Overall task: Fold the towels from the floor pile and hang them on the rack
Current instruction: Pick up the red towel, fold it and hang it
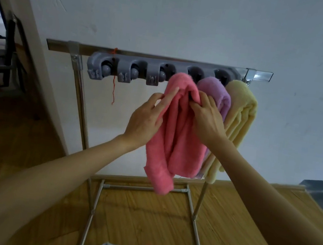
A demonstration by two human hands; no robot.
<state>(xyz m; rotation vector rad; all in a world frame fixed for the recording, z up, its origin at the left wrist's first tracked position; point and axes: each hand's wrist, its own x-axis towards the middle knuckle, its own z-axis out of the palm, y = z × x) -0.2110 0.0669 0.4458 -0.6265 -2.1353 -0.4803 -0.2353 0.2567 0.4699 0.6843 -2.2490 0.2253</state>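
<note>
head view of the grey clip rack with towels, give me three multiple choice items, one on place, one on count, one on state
1. Where does the folded purple towel hang?
A. left of the pink one
B. between the pink towel and yellow towel
C. on the floor

2. How many holders on the grey plastic clip rack are bare?
A. one
B. five
C. three

3. What is the right hand doing?
A. gripping the pink towel's top
B. hanging idle
C. holding the metal stand

Answers: 1 B, it sits between both; 2 C, the three left clips hold nothing; 3 A, its fingers curl into the fold while the left hand pinches the edge.
</note>
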